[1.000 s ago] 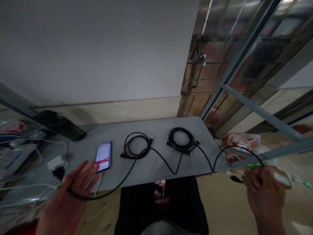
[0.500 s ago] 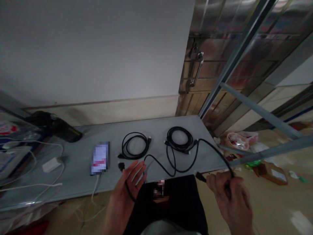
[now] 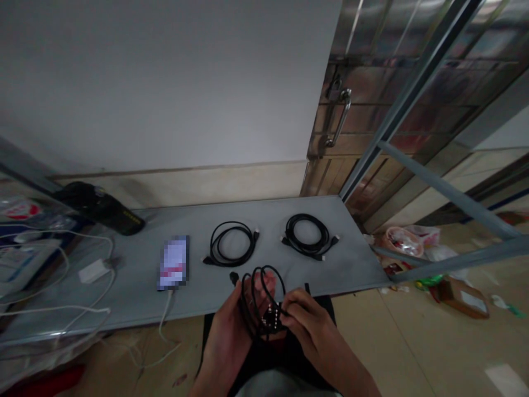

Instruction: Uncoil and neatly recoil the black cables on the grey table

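Forming loops, a black cable [image 3: 253,292] is gripped by the fingers of the left hand [image 3: 231,325] and right hand [image 3: 309,320]; clear plastic [image 3: 408,242] is held in a pink basket [image 3: 388,239].

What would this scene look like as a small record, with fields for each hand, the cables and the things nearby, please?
Left hand: loops of black cable lie across its palm and fingers
Right hand: fingers against the same cable
Cable end: black plug sticks out above the left hand
On grey tabletop: two separate coils, left coil and right coil
Phone: lit screen, white cord at its near end
Background: metal door handle, beyond the tabletop
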`<state>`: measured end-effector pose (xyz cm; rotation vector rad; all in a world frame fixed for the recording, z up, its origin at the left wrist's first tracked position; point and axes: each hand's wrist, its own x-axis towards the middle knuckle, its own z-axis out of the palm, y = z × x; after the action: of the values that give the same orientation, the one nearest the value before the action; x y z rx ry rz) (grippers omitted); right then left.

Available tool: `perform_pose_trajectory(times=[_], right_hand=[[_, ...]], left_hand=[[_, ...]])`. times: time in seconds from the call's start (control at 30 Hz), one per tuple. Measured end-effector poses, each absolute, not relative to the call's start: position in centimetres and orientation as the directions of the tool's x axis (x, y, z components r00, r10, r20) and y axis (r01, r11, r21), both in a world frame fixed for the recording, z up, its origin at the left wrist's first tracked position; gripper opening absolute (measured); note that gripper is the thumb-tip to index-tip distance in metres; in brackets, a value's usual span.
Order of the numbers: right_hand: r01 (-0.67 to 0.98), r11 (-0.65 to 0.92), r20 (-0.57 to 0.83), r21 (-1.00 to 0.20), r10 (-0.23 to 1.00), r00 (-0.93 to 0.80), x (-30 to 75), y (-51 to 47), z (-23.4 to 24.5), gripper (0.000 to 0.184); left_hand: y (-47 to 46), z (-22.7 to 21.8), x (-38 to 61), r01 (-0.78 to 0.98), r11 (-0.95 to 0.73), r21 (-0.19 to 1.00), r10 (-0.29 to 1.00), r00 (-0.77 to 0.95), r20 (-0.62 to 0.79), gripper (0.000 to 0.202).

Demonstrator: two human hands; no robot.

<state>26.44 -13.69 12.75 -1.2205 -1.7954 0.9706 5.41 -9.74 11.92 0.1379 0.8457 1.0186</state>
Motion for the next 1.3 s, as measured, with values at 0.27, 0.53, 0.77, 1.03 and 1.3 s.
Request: perform_pose_trajectory(times=[0.27, 0.53, 0.77, 1.03, 1.3], right_hand=[[0.408, 0.163, 0.021, -0.898, 0.943, -0.332, 23.6, -14.5, 9.7, 0.016], [0.493, 0.555, 0.291, -0.67, 0.807, -0.514, 20.6, -12.9, 7.9, 0.024], [0.667, 0.671, 0.389, -0.322, 0.737, -0.553, 21.4, -4.2, 6.1, 0.028], [0.734, 0.562, 0.357, -0.38, 0.822, -0.444, 17.9, 5.5, 3.0, 0.036], [0.738, 0.47, 0.452, -0.483, 0.856, -0.249, 24.1, 0.0, 0.6, 0.042]], left_hand=[[-9.0, 15.2, 7.0, -0.775, 0.5, 0.387, 0.859, 0.386, -0.338, 0.03], [-7.8, 15.0, 1.9, -0.667, 0.636, 0.388, 0.769, 0.585, -0.256, 0.028], [-2.3, 11.0, -2.6, -0.355, 0.252, 0.9, 0.967, 0.064, -0.246, 0.05], [4.3, 5.1, -5.5, 0.375, -0.008, 0.927, 0.937, -0.32, 0.138, 0.079], [-1.8, 0.9, -4.0, 0.707, -0.094, 0.701, 0.83, -0.333, 0.447, 0.099]])
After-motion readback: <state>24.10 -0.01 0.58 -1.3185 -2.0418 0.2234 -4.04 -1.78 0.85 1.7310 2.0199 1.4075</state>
